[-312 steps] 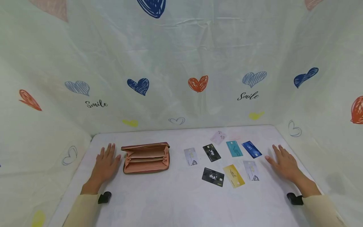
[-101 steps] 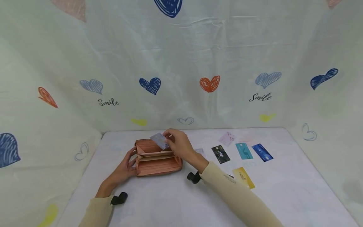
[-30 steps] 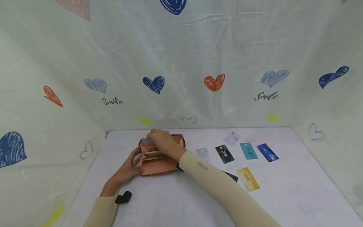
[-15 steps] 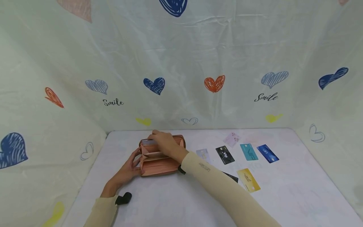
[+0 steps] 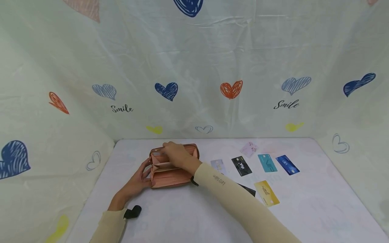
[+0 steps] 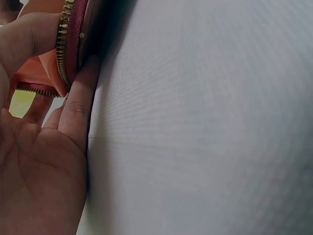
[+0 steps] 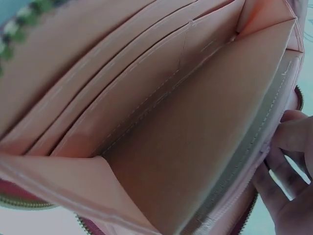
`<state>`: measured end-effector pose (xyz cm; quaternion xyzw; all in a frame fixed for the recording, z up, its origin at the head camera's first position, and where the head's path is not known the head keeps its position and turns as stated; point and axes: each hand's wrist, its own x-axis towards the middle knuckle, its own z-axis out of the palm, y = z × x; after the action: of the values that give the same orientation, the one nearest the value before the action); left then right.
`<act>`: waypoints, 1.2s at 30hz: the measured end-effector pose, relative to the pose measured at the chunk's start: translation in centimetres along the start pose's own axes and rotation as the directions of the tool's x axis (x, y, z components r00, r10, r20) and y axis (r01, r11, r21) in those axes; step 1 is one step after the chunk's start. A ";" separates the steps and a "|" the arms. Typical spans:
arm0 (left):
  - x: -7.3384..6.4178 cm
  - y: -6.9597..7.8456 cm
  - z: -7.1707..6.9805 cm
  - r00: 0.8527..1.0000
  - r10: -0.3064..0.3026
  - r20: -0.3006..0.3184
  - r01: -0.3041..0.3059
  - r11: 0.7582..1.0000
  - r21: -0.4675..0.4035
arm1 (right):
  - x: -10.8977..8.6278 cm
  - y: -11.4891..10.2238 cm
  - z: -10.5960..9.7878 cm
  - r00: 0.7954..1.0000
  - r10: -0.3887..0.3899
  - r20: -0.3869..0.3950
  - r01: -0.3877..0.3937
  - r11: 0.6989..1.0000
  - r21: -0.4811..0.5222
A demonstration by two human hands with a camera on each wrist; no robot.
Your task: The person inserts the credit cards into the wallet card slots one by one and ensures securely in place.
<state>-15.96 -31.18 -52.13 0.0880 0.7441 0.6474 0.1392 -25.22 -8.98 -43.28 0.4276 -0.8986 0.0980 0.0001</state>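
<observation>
An orange-pink zip-around wallet (image 5: pixel 170 179) lies spread on the white table, its slots and central divider showing. In the head view my left hand (image 5: pixel 132 182) grips its left end, thumb at the near flap. The left wrist view shows fingers (image 6: pixel 80 105) beneath the brass-zipped wallet edge (image 6: pixel 63 49), close along the table. My right hand (image 5: pixel 177 155) reaches over the far flap with fingers curled at a grey-silver card (image 5: pixel 157 154). Only a sliver of that card shows at a slot; the hand covers the rest. The right wrist view looks into the wallet's slots (image 7: pixel 132 63) and divider.
Right of the wallet lie a silver card (image 5: pixel 217 164), a black VIP card (image 5: pixel 241 166), a teal card (image 5: pixel 267 163), a blue card (image 5: pixel 287 165) and a gold card (image 5: pixel 266 193). A pinkish card (image 5: pixel 249 149) lies behind them. The right sleeve partly covers another black card (image 5: pixel 249 190).
My right hand has brought the silver card from the table to the wallet's far flap. Over the last second the card sinks deeper there, less of it showing. The left hand keeps its grip.
</observation>
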 end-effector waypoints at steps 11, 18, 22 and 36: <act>0.2 0.3 0.2 1.000 -0.029 -0.007 0.029 1.000 0.009 | -1.0 0.2 -0.3 0.999 -0.025 0.031 0.022 0.996 0.087; -0.1 0.3 0.2 1.000 -0.014 -0.024 0.015 0.999 0.030 | -3.1 1.2 0.2 1.000 0.013 0.010 -0.016 0.922 0.386; -0.1 0.1 0.3 1.000 0.004 -0.016 -0.004 0.999 0.039 | -5.4 2.1 0.5 0.997 0.050 -0.063 -0.010 0.853 0.522; -0.1 0.6 0.3 0.999 0.030 -0.021 -0.028 0.998 0.065 | -15.5 5.2 0.1 0.950 0.190 -0.247 0.016 0.761 0.649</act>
<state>-15.80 -30.81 -51.60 0.0960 0.7647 0.6260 0.1186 -19.44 6.11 -45.59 0.3390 -0.8187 0.4631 -0.0155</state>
